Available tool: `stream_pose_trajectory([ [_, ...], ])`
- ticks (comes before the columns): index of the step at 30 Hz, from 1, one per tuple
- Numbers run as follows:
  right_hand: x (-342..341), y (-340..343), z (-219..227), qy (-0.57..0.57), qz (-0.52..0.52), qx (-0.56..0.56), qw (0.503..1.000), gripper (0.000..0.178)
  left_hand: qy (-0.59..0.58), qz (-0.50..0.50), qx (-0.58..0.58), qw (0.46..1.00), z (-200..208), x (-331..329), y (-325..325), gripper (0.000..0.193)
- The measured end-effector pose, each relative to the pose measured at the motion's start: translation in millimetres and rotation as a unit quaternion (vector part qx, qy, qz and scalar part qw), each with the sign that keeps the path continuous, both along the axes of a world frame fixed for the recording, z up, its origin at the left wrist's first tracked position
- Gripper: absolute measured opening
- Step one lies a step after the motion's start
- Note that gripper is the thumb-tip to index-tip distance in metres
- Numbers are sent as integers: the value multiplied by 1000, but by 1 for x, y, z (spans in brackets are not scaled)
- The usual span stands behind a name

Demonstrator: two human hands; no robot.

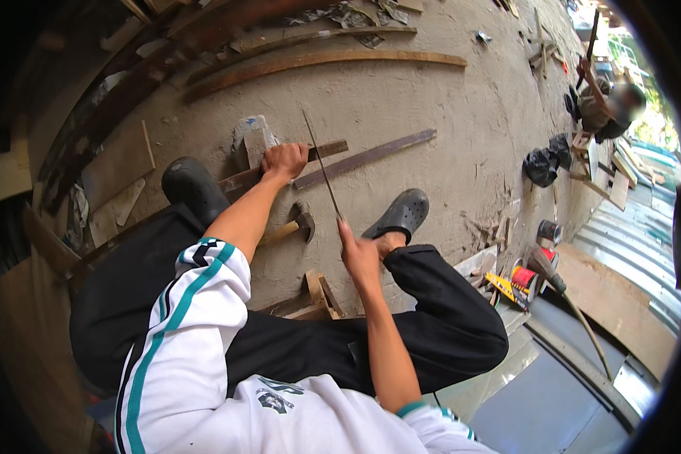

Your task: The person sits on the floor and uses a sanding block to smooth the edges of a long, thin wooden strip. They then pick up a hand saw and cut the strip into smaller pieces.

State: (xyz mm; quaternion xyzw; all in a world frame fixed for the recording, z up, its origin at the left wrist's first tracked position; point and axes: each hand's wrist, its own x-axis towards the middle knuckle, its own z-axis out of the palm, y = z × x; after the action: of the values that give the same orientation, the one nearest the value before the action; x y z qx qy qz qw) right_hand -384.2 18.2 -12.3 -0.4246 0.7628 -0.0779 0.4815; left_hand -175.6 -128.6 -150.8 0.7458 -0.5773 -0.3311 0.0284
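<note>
My left hand (285, 162) is closed over a narrow wooden strip (238, 181), pressing it down beside a pale block (256, 141). In my right hand (360, 257) is a handsaw (322, 165), its thin blade seen edge-on and pointing away from me. The blade crosses the strip just right of my left hand; whether its teeth touch the wood I cannot tell. A second dark strip (367, 157) lies on the ground to the right. Between my feet rests a hammer (282, 232) with a wooden handle.
Long boards (325, 59) lie on the ground ahead. Wood offcuts (321, 293) sit close before me. On the right are a paint can (549, 230), a brush-headed stick (575, 306) and metal sheets (620, 234). Another person (605, 106) works at the far right near a black bag (546, 160).
</note>
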Motion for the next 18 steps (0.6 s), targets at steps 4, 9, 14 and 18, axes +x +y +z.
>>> stream_pose_trajectory([
  [4, 38, -59, -51, 6, 15, -58, 998, 79, -29, -12, -26, 999, -8, 1, 2, 54],
  [9, -1, 25, 15, -3, -13, 5, 1000, 77, -29, 2, -24, 999, -5, 5, 2, 55],
  [14, 14, -28, -36, -26, -22, -27, 999, 76, -50, -24, -33, 998, -2, -6, -5, 55],
  [18, 33, -40, -61, -21, -4, -102, 995, 76, -63, -23, -6, 998, -8, 1, 2, 56],
])
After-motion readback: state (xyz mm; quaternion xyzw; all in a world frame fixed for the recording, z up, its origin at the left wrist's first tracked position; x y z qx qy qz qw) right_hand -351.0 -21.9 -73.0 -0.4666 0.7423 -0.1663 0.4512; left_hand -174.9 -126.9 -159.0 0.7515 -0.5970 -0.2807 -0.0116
